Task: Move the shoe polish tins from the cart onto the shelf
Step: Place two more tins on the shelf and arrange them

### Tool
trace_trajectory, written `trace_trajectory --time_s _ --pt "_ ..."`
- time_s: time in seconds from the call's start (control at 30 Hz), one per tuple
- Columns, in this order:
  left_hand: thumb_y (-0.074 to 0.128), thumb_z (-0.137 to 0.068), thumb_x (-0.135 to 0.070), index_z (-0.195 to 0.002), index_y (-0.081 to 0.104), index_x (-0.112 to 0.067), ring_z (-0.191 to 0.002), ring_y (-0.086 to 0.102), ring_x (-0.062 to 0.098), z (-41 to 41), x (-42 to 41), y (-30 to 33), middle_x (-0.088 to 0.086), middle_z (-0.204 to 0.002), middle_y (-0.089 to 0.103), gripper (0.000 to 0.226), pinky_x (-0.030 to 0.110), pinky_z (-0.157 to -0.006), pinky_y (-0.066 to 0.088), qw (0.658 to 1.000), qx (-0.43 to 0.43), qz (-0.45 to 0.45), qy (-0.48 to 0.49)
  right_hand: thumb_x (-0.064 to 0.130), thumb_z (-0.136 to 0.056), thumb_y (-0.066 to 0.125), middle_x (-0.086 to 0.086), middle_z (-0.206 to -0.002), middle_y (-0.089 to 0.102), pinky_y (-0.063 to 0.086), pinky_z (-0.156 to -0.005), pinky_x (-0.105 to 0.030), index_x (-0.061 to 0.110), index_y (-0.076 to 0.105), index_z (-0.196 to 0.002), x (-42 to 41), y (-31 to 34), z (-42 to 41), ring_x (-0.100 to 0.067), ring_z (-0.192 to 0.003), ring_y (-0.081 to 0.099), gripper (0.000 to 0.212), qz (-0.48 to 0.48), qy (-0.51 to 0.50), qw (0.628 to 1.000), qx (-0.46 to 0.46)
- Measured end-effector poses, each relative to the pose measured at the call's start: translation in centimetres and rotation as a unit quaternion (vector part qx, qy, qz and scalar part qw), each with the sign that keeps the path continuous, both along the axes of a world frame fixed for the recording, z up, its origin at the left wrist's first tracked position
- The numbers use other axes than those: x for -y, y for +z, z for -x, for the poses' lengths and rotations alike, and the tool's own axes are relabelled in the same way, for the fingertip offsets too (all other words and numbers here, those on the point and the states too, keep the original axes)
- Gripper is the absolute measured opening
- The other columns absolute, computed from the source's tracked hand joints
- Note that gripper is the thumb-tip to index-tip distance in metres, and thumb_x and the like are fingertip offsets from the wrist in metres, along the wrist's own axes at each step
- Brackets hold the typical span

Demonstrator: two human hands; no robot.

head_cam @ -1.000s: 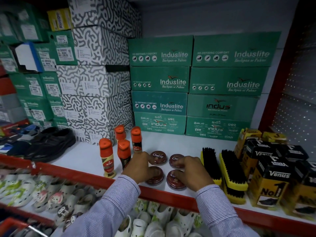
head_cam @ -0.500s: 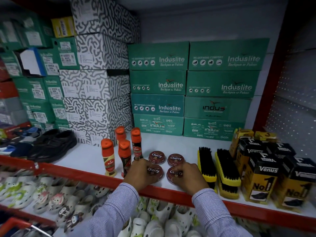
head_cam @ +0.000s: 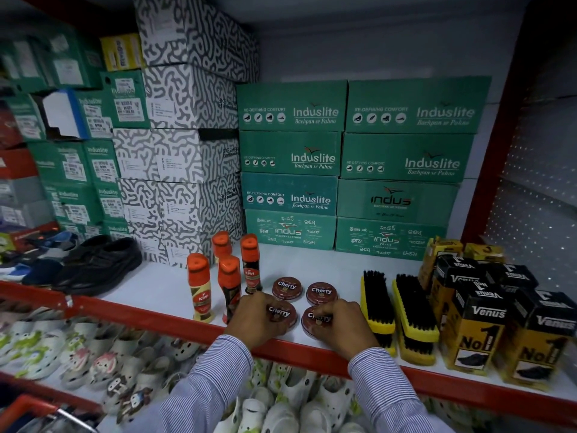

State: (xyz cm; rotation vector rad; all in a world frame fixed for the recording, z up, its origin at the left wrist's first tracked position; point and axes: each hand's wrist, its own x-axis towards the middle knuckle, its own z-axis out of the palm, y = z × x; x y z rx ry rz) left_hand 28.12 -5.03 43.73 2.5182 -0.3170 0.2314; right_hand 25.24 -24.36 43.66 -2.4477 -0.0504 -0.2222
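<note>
1. Tins: four round dark-red metal shoe polish tins marked "Cherry" lie in a two-by-two block on the white shelf (head_cam: 162, 285), near its red front lip.
2. Left hand (head_cam: 256, 317) cups the near-left tin (head_cam: 281, 314); right hand (head_cam: 345, 323) cups the near-right tin (head_cam: 315, 320), fingers curled over each rim.
3. Risk: a careless nudge could tip the orange-capped polish bottles (head_cam: 229, 285) just left, or slide a near tin off the lip.
4. Surround: yellow-backed brushes (head_cam: 377, 301) right; green shoeboxes (head_cam: 290, 154) stacked far.
</note>
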Motion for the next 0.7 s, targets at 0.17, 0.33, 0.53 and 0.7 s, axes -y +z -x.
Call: trace_trajectory --time_s 0.17,0.33,0.53,0.7 --pt "0.083 -0.070 -0.040 -0.109 0.077 -0.026 -0.097 0.073 0.011 0.3 0.1 0.1 -0.001 -0.105 0.080 0.042 0.017 -0.076 0.052 1.000 -0.012 0.001 0.005 0.036 -0.078 0.077 -0.001 -0.105 0.079 0.058 -0.090 -0.027 0.024 0.079 -0.103 -0.1 0.1 0.2 -0.013 -0.097 0.072 0.029 0.003 0.000 1.000 0.004" --pt "0.082 -0.072 -0.039 -0.102 0.078 -0.026 -0.095 0.073 0.011 0.8 0.5 0.5 -0.002 -0.101 0.080 0.033 0.007 -0.067 0.044 1.000 0.015 -0.009 -0.005 0.028 -0.077 0.079 0.000 -0.117 0.074 0.048 -0.095 -0.017 0.022 0.074 -0.114 0.4 1.1 1.1 -0.011 -0.107 0.068 0.038 0.001 0.001 1.000 0.026" --pt "0.067 -0.084 -0.028 -0.129 0.063 -0.024 -0.142 0.044 0.016 2.3 6.0 2.3 0.002 -0.147 0.055 0.044 0.026 -0.116 0.036 0.989 0.126 0.004 -0.078 0.018 -0.094 0.061 0.002 -0.141 0.059 0.029 -0.113 -0.020 0.021 0.065 -0.129 5.0 3.3 4.2 -0.013 -0.133 0.050 0.035 0.046 -0.056 0.980 0.188" --pt "0.058 -0.095 -0.026 -0.151 0.039 -0.023 -0.152 0.024 0.013 3.1 13.0 2.7 -0.002 -0.163 0.032 0.059 0.035 -0.125 0.027 0.974 0.083 -0.034 -0.207 0.000 -0.093 0.051 -0.008 -0.153 0.045 0.024 -0.119 -0.027 0.012 0.048 -0.142 9.3 3.1 6.0 -0.023 -0.147 0.032 0.050 0.144 -0.107 0.978 0.108"
